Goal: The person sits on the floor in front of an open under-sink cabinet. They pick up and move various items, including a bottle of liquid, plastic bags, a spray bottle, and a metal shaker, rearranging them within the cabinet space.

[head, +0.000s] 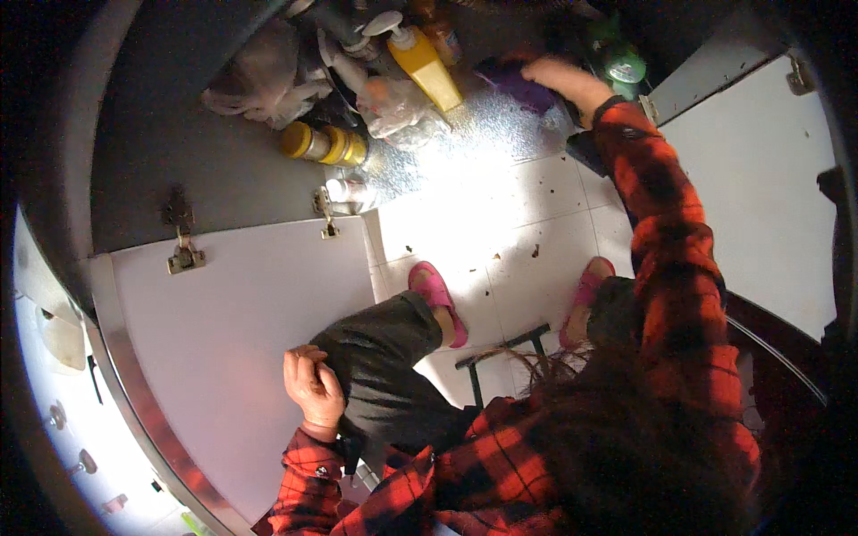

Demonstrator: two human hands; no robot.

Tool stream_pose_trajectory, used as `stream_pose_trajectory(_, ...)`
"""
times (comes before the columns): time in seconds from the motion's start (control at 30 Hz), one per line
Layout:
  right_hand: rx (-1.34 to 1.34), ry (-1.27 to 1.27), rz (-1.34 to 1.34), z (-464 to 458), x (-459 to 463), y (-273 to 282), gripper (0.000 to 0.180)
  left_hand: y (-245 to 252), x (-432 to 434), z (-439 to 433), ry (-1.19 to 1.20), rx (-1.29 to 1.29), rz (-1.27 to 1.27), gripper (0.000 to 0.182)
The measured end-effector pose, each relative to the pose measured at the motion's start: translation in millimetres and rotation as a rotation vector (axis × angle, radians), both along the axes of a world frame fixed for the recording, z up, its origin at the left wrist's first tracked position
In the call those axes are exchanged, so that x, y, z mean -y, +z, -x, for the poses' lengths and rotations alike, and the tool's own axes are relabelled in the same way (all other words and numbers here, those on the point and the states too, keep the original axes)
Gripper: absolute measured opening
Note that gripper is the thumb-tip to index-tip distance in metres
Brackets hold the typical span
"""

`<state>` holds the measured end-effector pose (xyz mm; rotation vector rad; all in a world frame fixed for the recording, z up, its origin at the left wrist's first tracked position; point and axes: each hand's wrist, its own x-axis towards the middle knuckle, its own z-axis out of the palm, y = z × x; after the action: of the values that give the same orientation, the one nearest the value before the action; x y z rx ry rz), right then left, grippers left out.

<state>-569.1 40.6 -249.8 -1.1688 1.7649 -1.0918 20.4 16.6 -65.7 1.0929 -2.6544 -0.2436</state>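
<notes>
My right hand point(544, 72) reaches into a low cabinet and grips a purple cloth point(516, 84) against the cabinet's floor point(493, 124). Blur hides some of its fingers. Left of the cloth, a yellow pump bottle point(429, 67) with a white pump head leans at a slant. Nearer the right wrist is a green bottle point(625, 67). My left hand point(314, 388) rests at my knee in dark trousers point(375, 355), its fingers curled in and nothing visible in them.
Plastic bags point(402, 110), yellow-lidded jars point(328, 144) and a white-capped bottle point(345, 190) crowd the cabinet's left side. Open cabinet doors stand left point(234, 301) and right point(757, 181). Dark scraps point(535, 250) lie on the floor tiles point(536, 288) near my pink slippers point(436, 295).
</notes>
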Motion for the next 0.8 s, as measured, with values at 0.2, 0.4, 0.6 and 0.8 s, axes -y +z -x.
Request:
stream_pose_trajectory(0.2, -0.825, -0.325, -0.456, -56.1, 46.6, -105.1, 0.04, 4.3, -0.2, 6.8, -0.012, 0.028, 0.028, 0.012)
stream_pose_trajectory(0.4, -0.492, 0.493, -0.136, -123.8, -13.8, -77.8, 0.028, 1.7, 1.7, 6.2, -0.005, 0.036, 0.003, 0.011)
stream_pose_trajectory(0.6, -0.058, 0.584, 0.173, -85.6, -1.9, -52.8, 0.022, 0.1, -0.3, 7.3, -0.018, 0.024, 0.001, 0.011)
stream_pose_trajectory(0.8, -0.67, -0.04, -0.347, -28.9, 38.0, -103.3, 0.049, 0.7, 0.6, 8.4, -0.002, 0.019, 0.003, 0.012)
